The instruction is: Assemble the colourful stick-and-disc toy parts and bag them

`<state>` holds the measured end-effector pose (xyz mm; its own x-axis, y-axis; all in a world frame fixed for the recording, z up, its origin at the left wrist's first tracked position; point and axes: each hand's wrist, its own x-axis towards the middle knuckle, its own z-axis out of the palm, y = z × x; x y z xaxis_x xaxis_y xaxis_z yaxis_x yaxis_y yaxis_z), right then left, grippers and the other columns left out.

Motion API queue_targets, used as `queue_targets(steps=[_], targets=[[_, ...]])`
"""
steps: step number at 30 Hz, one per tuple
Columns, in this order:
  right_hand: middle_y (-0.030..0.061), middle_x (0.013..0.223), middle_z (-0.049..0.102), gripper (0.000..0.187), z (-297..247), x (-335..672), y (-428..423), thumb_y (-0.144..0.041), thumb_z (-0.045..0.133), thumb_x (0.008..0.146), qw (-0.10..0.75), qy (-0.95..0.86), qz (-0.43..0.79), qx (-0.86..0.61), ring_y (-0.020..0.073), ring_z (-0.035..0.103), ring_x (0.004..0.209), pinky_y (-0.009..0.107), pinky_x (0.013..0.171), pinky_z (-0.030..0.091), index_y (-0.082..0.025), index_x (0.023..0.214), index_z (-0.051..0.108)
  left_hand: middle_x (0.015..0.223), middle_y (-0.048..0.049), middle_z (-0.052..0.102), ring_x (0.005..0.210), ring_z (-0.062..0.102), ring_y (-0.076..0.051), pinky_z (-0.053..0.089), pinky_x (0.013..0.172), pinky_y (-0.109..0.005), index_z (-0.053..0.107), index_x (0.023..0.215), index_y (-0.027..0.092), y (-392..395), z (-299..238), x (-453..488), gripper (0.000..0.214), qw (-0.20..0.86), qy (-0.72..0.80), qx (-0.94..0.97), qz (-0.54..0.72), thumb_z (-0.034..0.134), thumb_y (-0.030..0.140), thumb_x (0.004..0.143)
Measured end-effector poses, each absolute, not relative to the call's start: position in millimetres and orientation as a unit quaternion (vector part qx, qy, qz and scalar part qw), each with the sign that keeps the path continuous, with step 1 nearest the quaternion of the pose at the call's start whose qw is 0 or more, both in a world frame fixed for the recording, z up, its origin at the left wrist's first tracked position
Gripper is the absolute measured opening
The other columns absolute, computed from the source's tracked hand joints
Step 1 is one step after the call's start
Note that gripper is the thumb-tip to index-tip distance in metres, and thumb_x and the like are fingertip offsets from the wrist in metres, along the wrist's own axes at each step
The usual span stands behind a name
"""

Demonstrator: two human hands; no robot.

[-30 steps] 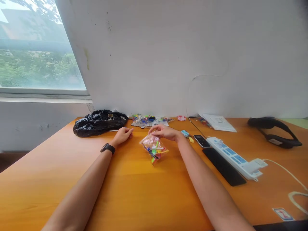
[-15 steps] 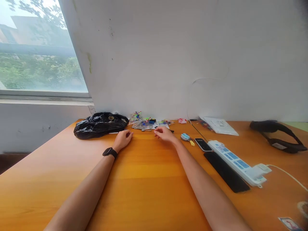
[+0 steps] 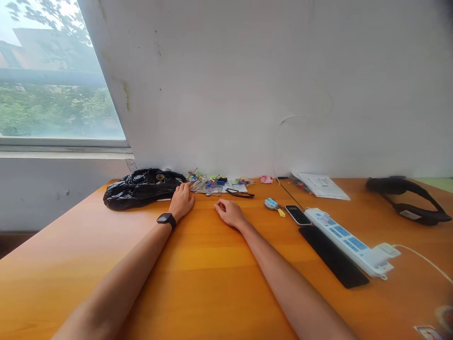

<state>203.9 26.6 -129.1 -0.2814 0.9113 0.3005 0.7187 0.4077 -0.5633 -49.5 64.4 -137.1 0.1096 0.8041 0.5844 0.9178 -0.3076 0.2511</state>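
Note:
My left hand (image 3: 182,202), with a black watch (image 3: 166,218) on its wrist, lies palm down with fingers stretched forward. Its fingertips come up to the right end of the black plastic bag (image 3: 139,189) and the left edge of the clear packets of small coloured parts (image 3: 205,183); whether they touch is unclear. My right hand (image 3: 230,212) rests on the table with its fingers curled in, and nothing shows in them. Black-framed glasses (image 3: 240,193) lie just beyond it, partly on a white sheet.
Right of my right arm are a round blue tin-like item (image 3: 271,203) with a yellow tag, a phone-like device (image 3: 297,215), a black flat strip (image 3: 332,255) and a white power strip (image 3: 348,238). Farther off lie a white packet (image 3: 322,185) and a black headset-like band (image 3: 410,200). A wall stands behind.
My right hand has drawn back and left, curling its fingers and uncovering the glasses. The left hand has turned palm down and stretched its fingers forward.

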Motion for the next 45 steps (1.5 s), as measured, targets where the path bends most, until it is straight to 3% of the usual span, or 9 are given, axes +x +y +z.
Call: queue_targets(steps=[5, 11, 15, 20, 24, 30, 37, 41, 45], targets=[[0.0039, 0.076, 0.068, 0.031, -132.9, 205.5, 30.2, -0.042, 0.06, 0.1, 0.327, -0.767, 0.208, -0.511, 0.0165, 0.053, 0.07, 0.029, 0.066, 0.032, -0.02, 0.079, 0.065, 0.098, -0.0176, 0.073, 0.101, 0.066, -0.034, 0.048, 0.086, -0.04, 0.069, 0.098, 0.018, 85.4, -111.7, -47.3, 0.018, 0.068, -0.605, -0.718, -0.337, 0.051, 0.022, 0.096], [0.0062, 0.089, 0.072, 0.032, -136.2, 207.6, 41.1, -0.047, 0.054, 0.1, 0.395, -0.733, 0.274, -0.482, 0.0188, 0.063, 0.08, 0.028, 0.071, 0.046, -0.02, 0.088, 0.065, 0.097, -0.011, 0.078, 0.09, 0.072, -0.027, 0.048, 0.077, -0.033, 0.065, 0.103, 0.02, 72.9, -72.6, -48.2, 0.018, 0.025, -0.611, -0.676, -0.41, 0.053, 0.031, 0.099], [0.0093, 0.113, 0.072, 0.042, -123.1, 204.1, 40.4, -0.06, 0.055, 0.098, 0.421, -0.64, 0.454, -0.455, 0.0162, 0.066, 0.071, 0.028, 0.061, 0.054, -0.022, 0.115, 0.062, 0.093, -0.0102, 0.079, 0.086, 0.074, -0.024, 0.053, 0.077, -0.032, 0.06, 0.096, 0.019, 33.8, -55.8, -42.0, 0.031, -0.262, -0.486, -0.64, -0.534, 0.069, 0.047, 0.09], [0.0082, 0.103, 0.076, 0.042, -101.9, 219.3, 34.2, -0.052, 0.076, 0.09, 0.282, -0.523, 0.729, -0.34, 0.0114, 0.066, 0.066, 0.023, 0.061, 0.054, -0.019, 0.115, 0.069, 0.091, -0.0048, 0.075, 0.083, 0.072, -0.019, 0.055, 0.079, -0.031, 0.051, 0.089, 0.02, -24.5, -62.7, -33.3, 0.046, -0.475, -0.374, -0.574, -0.552, 0.088, 0.045, 0.077], [0.0063, 0.092, 0.078, 0.039, -90.0, 249.3, 39.4, -0.027, 0.091, 0.075, 0.31, -0.557, 0.668, -0.384, 0.009, 0.064, 0.069, 0.017, 0.058, 0.046, -0.016, 0.111, 0.078, 0.078, 0.0039, 0.065, 0.071, 0.068, -0.016, 0.054, 0.071, -0.029, 0.057, 0.107, 0.022, -54.5, -79.3, -34.5, 0.054, -0.529, -0.397, -0.579, -0.477, 0.094, 0.037, 0.07], [0.0011, 0.071, 0.069, 0.031, -41.7, 263.5, 28.5, -0.043, 0.081, 0.085, 0.32, -0.688, 0.532, -0.376, 0.0119, 0.058, 0.062, 0.025, 0.062, 0.051, -0.018, 0.103, 0.083, 0.062, 0.0032, 0.058, 0.056, 0.056, -0.015, 0.038, 0.051, -0.026, 0.072, 0.112, 0.017, -61.4, -95.3, -41.0, 0.053, -0.448, -0.487, -0.677, -0.322, 0.073, 0.064, 0.087], [-0.0025, 0.065, 0.06, 0.035, 6.8, 210.4, -18.0, -0.036, 0.062, 0.099, 0.268, -0.845, 0.329, -0.324, 0.0125, 0.054, 0.055, 0.026, 0.057, 0.042, -0.022, 0.127, 0.076, 0.134, -0.0121, 0.071, 0.124, 0.065, -0.031, 0.054, 0.102, -0.038, 0.073, 0.131, 0.024, -66.7, -101.3, -27.1, 0.056, -0.413, -0.415, -0.694, -0.419, 0.068, 0.064, 0.092], [-0.0024, 0.072, 0.061, 0.024, 18.4, 198.1, -31.6, -0.032, 0.066, 0.098, 0.306, -0.874, 0.228, -0.299, 0.0127, 0.052, 0.066, 0.027, 0.065, 0.039, -0.021, 0.116, 0.077, 0.149, -0.0142, 0.063, 0.117, 0.072, -0.031, 0.058, 0.096, -0.04, 0.064, 0.144, 0.027, -81.3, -97.0, -12.5, 0.064, -0.526, -0.368, -0.665, -0.381, 0.076, 0.056, 0.089], [-0.0019, 0.074, 0.061, 0.021, 29.8, 201.2, -38.8, -0.035, 0.064, 0.101, 0.358, -0.868, 0.172, -0.298, 0.0137, 0.052, 0.068, 0.028, 0.068, 0.04, -0.021, 0.112, 0.076, 0.12, -0.0137, 0.078, 0.096, 0.077, -0.029, 0.06, 0.085, -0.04, 0.071, 0.132, 0.021, -87.4, -90.0, -3.9, 0.055, -0.516, -0.384, -0.68, -0.351, 0.076, 0.056, 0.09]])
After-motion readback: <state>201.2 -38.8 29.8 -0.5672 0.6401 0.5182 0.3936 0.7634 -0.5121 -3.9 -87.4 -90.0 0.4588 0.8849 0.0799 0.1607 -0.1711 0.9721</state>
